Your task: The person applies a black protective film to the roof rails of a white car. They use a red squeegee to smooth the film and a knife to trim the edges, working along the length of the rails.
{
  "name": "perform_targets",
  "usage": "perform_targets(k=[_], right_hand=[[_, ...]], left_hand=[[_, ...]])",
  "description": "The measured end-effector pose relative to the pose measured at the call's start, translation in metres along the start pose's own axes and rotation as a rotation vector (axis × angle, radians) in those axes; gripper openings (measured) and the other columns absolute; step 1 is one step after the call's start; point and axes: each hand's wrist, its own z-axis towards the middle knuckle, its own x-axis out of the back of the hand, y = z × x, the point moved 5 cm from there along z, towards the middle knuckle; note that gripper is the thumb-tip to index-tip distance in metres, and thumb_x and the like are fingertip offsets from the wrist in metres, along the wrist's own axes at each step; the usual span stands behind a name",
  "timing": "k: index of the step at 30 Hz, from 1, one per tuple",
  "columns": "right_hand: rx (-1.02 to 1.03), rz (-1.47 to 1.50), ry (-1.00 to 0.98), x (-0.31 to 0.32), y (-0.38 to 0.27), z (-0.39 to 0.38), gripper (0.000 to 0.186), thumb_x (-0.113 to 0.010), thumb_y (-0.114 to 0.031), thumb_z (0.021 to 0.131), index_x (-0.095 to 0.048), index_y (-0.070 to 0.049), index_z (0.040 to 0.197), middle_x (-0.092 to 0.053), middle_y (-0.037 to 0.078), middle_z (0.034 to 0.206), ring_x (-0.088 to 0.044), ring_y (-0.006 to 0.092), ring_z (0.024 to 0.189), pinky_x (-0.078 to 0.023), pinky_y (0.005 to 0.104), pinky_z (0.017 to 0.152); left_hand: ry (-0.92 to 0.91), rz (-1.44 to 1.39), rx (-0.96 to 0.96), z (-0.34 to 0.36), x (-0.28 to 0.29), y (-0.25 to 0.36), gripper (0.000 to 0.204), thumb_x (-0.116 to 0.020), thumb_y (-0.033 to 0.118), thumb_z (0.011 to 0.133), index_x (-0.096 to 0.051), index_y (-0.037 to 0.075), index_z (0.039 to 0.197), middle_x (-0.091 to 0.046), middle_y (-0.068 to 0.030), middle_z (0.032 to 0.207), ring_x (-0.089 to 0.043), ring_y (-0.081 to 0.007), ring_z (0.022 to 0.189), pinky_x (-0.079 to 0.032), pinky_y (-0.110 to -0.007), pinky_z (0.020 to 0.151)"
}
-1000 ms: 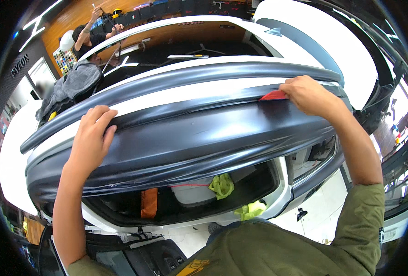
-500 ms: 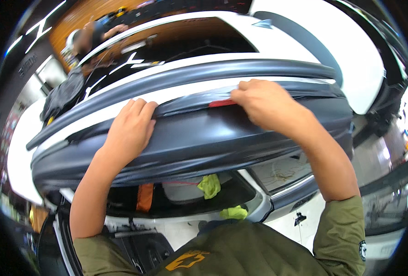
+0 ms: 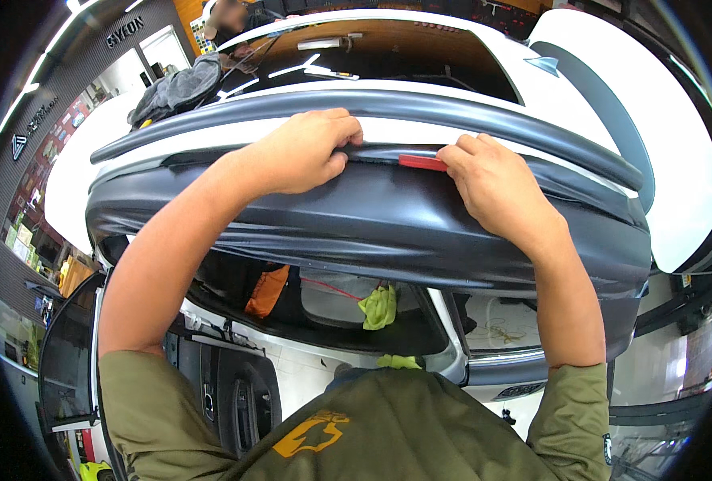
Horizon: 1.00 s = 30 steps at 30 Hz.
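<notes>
A dark satin vinyl film [image 3: 356, 200] lies along the side edge of a white car roof [image 3: 420, 131]. My left hand [image 3: 308, 148] is curled at the film's upper edge, its thumb and fingers closing on that edge; the exact pinch is partly hidden. To its right, my right hand [image 3: 492, 172] grips a flat red squeegee [image 3: 422, 163] from its right end. The squeegee rests along the seam between film and roof rail, its left end pointing toward my left hand.
Beyond the seam runs a dark roof rail [image 3: 372, 104], then a glossy black roof panel [image 3: 388, 56]. A dark cloth bundle [image 3: 181, 84] sits at the far left. Below, the open doorway shows an orange cloth [image 3: 268, 290] and a green cloth [image 3: 378, 308]. Another person [image 3: 228, 20] stands beyond the car.
My left hand has moved right along the film's edge, closer to my right hand. The film strip raised between the hands now lies lower. The whole view has shifted.
</notes>
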Motion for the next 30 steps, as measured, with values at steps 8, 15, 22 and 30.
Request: perform_targets(k=[8, 15, 22, 30], right_hand=[[0.054, -0.016, 0.069, -0.001, -0.011, 0.004, 0.013, -0.055, -0.004, 0.083, -0.064, -0.002, 0.092, -0.063, 0.015, 0.091, -0.062, 0.0332, 0.092, -0.052, 0.0433, 0.083], [0.073, -0.031, 0.030, -0.006, -0.027, 0.018, 0.011, -0.057, -0.004, 0.081, -0.064, -0.001, 0.090, -0.062, 0.016, 0.088, -0.063, 0.0335, 0.089, -0.052, 0.0423, 0.080], [0.128, -0.007, -0.062, -0.012, -0.048, 0.063, 0.012, -0.056, -0.003, 0.080, -0.063, 0.003, 0.087, -0.065, 0.020, 0.085, -0.065, 0.0372, 0.086, -0.052, 0.0458, 0.081], [0.177, -0.040, -0.083, -0.025, -0.092, 0.108, 0.011, -0.057, -0.004, 0.081, -0.064, 0.003, 0.085, -0.063, 0.019, 0.080, -0.065, 0.0371, 0.081, -0.053, 0.0461, 0.077]], left_hand=[[-0.159, -0.327, 0.202, 0.018, -0.004, -0.033, 0.017, -0.061, 0.006, 0.085, -0.066, -0.002, 0.099, -0.065, -0.0040, 0.077, -0.058, -0.0126, 0.075, -0.047, -0.030, 0.074], [-0.138, -0.381, 0.078, 0.027, 0.001, -0.046, 0.021, -0.059, 0.012, 0.093, -0.066, -0.001, 0.108, -0.066, -0.0045, 0.090, -0.059, -0.0134, 0.088, -0.046, -0.031, 0.084], [-0.248, 0.058, 0.094, -0.008, 0.024, -0.058, 0.018, -0.063, 0.010, 0.084, -0.066, -0.001, 0.098, -0.067, -0.0175, 0.089, -0.064, -0.0292, 0.084, -0.049, -0.039, 0.079], [-0.190, -0.150, 0.069, -0.046, 0.030, -0.106, 0.015, -0.061, 0.010, 0.085, -0.065, -0.002, 0.093, -0.065, -0.0176, 0.079, -0.064, -0.0313, 0.079, -0.048, -0.042, 0.075]])
